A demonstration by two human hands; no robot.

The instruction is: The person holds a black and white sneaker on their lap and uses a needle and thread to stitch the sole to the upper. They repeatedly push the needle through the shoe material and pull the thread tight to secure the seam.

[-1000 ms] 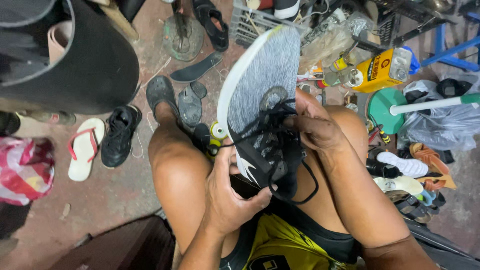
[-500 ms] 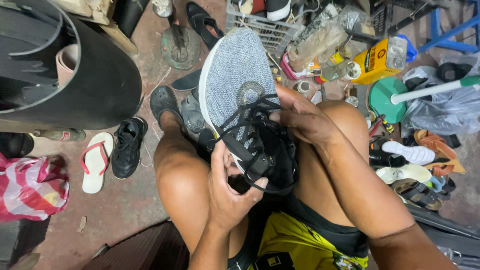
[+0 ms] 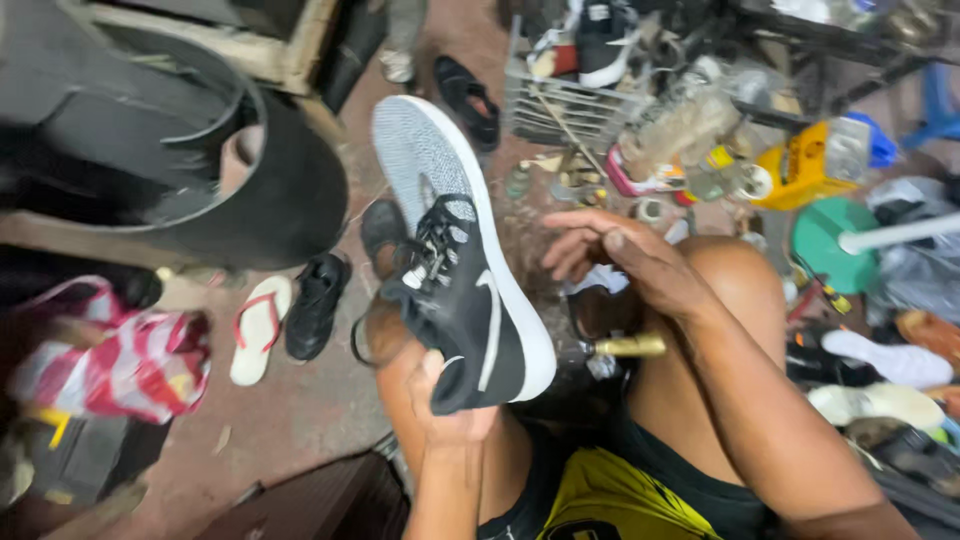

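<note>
One black and grey knit sports shoe with white sole (image 3: 455, 270) is in my left hand (image 3: 445, 405), gripped firmly at its heel. My right hand (image 3: 625, 255) is half open above my knee and holds nothing.

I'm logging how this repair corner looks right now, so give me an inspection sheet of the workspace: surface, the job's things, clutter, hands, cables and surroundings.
Surface: bare reddish floor, dusty, scraps on it.
Job's things: black and grey sneaker, white sole edge, laces loose, held up over the knee.
Clutter: white flip-flop, black shoe, wire basket, yellow container, brass-coloured tool.
Hands: left hand grips the sneaker's heel; right hand open, apart from the sneaker, holding nothing.
Cables: nothing seen.
Surroundings: large black curved rubber piece, red and white bag, green stool.
</note>
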